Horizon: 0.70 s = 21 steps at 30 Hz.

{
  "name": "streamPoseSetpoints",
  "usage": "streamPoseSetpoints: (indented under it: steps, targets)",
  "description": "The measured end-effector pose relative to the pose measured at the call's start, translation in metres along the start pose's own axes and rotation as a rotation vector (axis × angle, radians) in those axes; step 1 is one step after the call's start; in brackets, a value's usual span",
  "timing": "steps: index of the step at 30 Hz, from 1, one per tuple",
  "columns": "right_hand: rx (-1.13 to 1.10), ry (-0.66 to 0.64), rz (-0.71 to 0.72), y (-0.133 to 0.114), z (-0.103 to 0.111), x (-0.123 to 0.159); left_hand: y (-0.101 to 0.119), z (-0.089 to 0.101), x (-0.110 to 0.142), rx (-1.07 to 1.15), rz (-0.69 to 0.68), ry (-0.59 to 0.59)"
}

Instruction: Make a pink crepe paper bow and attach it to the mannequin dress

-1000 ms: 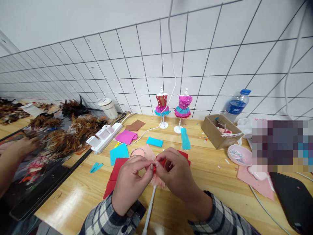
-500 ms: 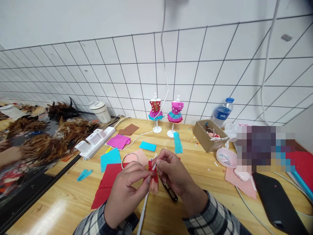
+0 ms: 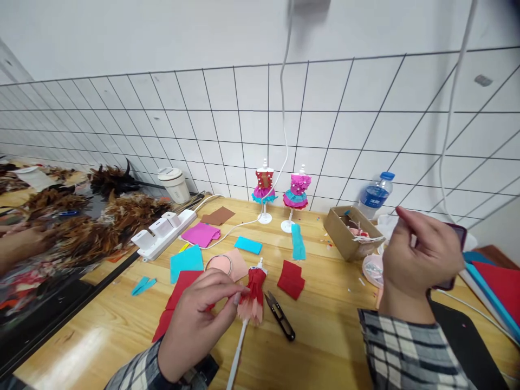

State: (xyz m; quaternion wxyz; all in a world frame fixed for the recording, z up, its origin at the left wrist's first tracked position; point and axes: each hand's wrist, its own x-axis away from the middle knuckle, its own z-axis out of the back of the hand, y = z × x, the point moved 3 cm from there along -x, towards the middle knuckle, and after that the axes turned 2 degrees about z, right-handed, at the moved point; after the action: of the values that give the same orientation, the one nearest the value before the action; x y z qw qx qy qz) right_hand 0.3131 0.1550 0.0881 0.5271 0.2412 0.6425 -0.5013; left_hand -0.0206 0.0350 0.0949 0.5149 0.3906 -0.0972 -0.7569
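A miniature dress form in a red pleated dress (image 3: 257, 279) with a pale pink skirt lies in front of me, a white rod (image 3: 239, 349) running down from it. My left hand (image 3: 199, 319) pinches at the left side of this dress's waist, thumb and forefinger together. Off to the right, my right hand (image 3: 422, 257) is raised above the table with its fingers closed; whatever they grip is too small to see. Black thread snips (image 3: 280, 317) lie beside the dress. Folded red paper (image 3: 291, 279) is to their right, and a larger red sheet (image 3: 174, 298) is partly under my left hand.
Two dressed miniature forms (image 3: 264, 187) (image 3: 298, 190) stand near the wall. Blue paper (image 3: 186, 264), magenta paper (image 3: 201, 234) and a power strip (image 3: 164, 234) lie left. A cardboard box (image 3: 345, 238), water bottle (image 3: 376, 195) and pink dish (image 3: 372, 269) are right. A person's hand (image 3: 30, 241) reaches among feathers.
My right hand has left the dress and swung far right and up. My left hand stays at the waist. The snips and folded red paper now show fully.
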Motion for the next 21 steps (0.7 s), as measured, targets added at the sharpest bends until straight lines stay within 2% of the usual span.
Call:
streamPoseSetpoints:
  steps: [1, 3, 4, 5, 7, 10, 13, 15, 17, 19, 21]
  targets:
    - [0.067, -0.094, 0.013, 0.018, -0.005, 0.001, 0.001, 0.001, 0.0, -0.003, -0.001, 0.001]
    - [0.226, -0.385, 0.009, 0.051, -0.019, 0.01, 0.002, 0.002, -0.001, -0.008, -0.004, 0.001]
    - [0.3, -0.551, -0.041, 0.065, -0.024, 0.016, 0.002, 0.002, -0.001, -0.009, -0.005, 0.002]
    - [0.349, -0.655, -0.094, 0.077, -0.027, 0.021, 0.003, 0.002, -0.001, -0.01, -0.008, 0.002]
    - [0.411, -0.696, -0.167, 0.089, -0.025, 0.024, 0.003, 0.001, -0.001, -0.012, -0.014, 0.004]
    - [0.462, -0.551, -0.26, 0.084, -0.014, 0.014, 0.004, -0.001, -0.001, -0.016, -0.019, 0.005]
    - [0.318, -0.403, -0.274, 0.053, -0.007, 0.0, 0.005, -0.003, 0.0, -0.022, -0.021, 0.006]
    - [0.058, -0.387, -0.31, 0.02, -0.007, -0.002, 0.006, -0.003, 0.001, -0.029, -0.029, 0.009]
    - [-0.285, -0.576, -0.33, -0.023, -0.013, 0.005, 0.006, -0.003, 0.001, -0.032, -0.034, 0.012]
    - [-0.597, -0.809, -0.244, -0.074, -0.016, 0.019, 0.007, -0.003, 0.001, -0.031, -0.037, 0.013]
    - [-0.785, -0.943, -0.171, -0.117, -0.015, 0.036, 0.008, -0.002, 0.001, -0.031, -0.04, 0.017]
